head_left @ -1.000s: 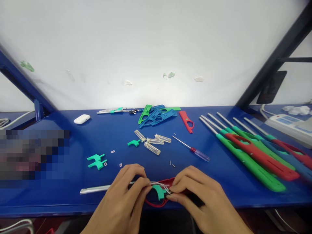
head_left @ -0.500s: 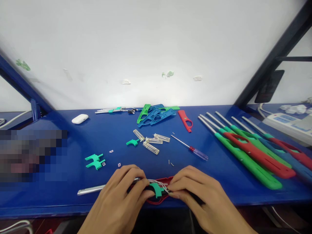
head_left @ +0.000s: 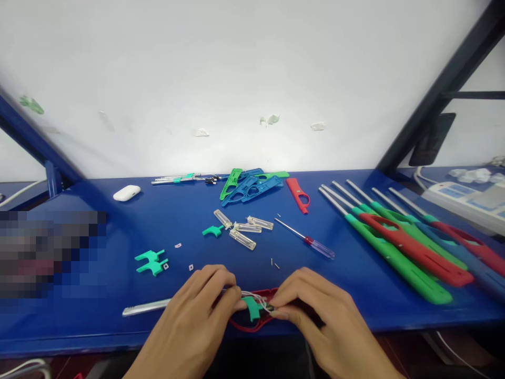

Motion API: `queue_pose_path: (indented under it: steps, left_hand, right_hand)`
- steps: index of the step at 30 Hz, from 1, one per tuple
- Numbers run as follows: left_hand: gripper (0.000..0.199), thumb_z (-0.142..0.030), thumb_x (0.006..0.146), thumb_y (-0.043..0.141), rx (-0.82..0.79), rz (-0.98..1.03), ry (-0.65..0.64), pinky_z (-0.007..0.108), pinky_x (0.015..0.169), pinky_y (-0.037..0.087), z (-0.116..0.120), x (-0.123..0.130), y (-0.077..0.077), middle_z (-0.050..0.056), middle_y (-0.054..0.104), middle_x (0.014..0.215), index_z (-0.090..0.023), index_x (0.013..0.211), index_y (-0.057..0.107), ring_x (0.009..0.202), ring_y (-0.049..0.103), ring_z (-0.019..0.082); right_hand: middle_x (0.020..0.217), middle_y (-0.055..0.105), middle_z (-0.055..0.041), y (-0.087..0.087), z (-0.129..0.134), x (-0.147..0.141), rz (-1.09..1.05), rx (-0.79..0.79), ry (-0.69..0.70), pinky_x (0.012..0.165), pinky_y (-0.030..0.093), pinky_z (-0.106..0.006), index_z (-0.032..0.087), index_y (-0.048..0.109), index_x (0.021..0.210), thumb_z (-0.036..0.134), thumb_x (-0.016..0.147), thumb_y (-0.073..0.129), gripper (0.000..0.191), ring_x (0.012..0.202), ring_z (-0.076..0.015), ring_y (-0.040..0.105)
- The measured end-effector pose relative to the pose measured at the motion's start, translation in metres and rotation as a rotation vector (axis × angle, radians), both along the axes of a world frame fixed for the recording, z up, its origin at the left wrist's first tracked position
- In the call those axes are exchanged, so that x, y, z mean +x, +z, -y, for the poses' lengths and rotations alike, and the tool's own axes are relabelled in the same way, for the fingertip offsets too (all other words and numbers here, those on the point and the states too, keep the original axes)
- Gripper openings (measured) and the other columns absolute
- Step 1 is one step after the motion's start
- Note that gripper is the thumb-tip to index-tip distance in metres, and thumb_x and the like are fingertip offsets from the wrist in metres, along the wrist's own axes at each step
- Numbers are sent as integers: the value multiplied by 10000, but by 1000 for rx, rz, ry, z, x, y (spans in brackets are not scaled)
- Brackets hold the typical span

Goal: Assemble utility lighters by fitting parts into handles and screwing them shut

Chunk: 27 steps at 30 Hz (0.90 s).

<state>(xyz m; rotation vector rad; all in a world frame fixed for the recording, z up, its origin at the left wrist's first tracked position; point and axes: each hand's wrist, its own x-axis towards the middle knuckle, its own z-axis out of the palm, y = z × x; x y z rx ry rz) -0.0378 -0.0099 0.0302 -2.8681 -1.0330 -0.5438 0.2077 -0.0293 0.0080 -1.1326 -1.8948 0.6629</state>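
Observation:
Near the table's front edge lies an opened red lighter casing (head_left: 252,329), its inside facing up. A green trigger (head_left: 252,309) sits in it, with thin white wires (head_left: 258,298) looping above. A silver lighter tube (head_left: 145,307) sticks out to the left from beneath my left hand (head_left: 197,310). The fingers of that hand are closed on the lighter, thumb tip against the trigger's left side. My right hand (head_left: 319,310) pinches a small dark part beside the wires, at the trigger's right. Its fingertips partly hide that part.
Loose green triggers (head_left: 152,262), clear fuel tanks (head_left: 242,239), a screwdriver (head_left: 315,246) and small screws (head_left: 274,263) lie beyond my hands. Several long lighters (head_left: 398,258) rest at the right. Casing halves (head_left: 252,187) and a white earphone case (head_left: 127,193) are at the back.
The left thumb has shifted slightly at the trigger, and the trigger sits a little differently. Both hands stay at the lighter. The whole view has moved slightly.

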Motion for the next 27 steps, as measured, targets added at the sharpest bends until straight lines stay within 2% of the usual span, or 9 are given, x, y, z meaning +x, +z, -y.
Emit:
queue_pose_path:
  steps: [8, 13, 16, 21, 27]
  left_hand:
    - [265, -33, 1051, 426, 40, 58, 3, 385, 850, 563, 0, 2, -3, 92, 669, 1096, -161, 1102, 652, 1022, 633, 253]
    - [269, -57, 1069, 430, 50, 42, 11, 401, 869, 564, 0, 0, -7, 91, 688, 1116, -175, 1116, 667, 1049, 646, 266]
    - [270, -45, 1058, 440, 57, 39, 14, 416, 873, 561, 0, 0, -10, 98, 689, 1131, -167, 1144, 665, 1066, 643, 279]
    - [243, -31, 1053, 460, 59, 58, 0, 430, 851, 553, -1, 1, -11, 116, 683, 1132, -145, 1127, 661, 1065, 632, 293]
    - [232, -64, 1087, 445, 53, 97, 0, 397, 820, 544, -2, 4, -8, 93, 675, 1068, -149, 1097, 661, 997, 635, 254]
  right_hand:
    - [903, 733, 41, -3, -1, -1, -11, 6, -1, 758, 542, -243, 258, 688, 918, 174, 1048, 664, 156, 822, -139, 694]
    - [1025, 734, 8, -1, -1, 2, 68, 73, -10, 815, 577, -235, 273, 710, 968, 293, 1051, 679, 91, 902, -153, 723]
    - [1008, 742, -1, 0, -1, 1, 108, 103, -33, 808, 590, -240, 268, 714, 941, 338, 1058, 665, 145, 889, -161, 734]
    - [939, 749, 5, -5, 0, -4, 55, 168, -50, 764, 579, -238, 250, 695, 936, 281, 1082, 626, 165, 837, -153, 724]
    - [929, 738, 9, -9, 1, -7, -9, 156, -115, 754, 570, -247, 255, 705, 939, 230, 1047, 678, 114, 827, -154, 717]
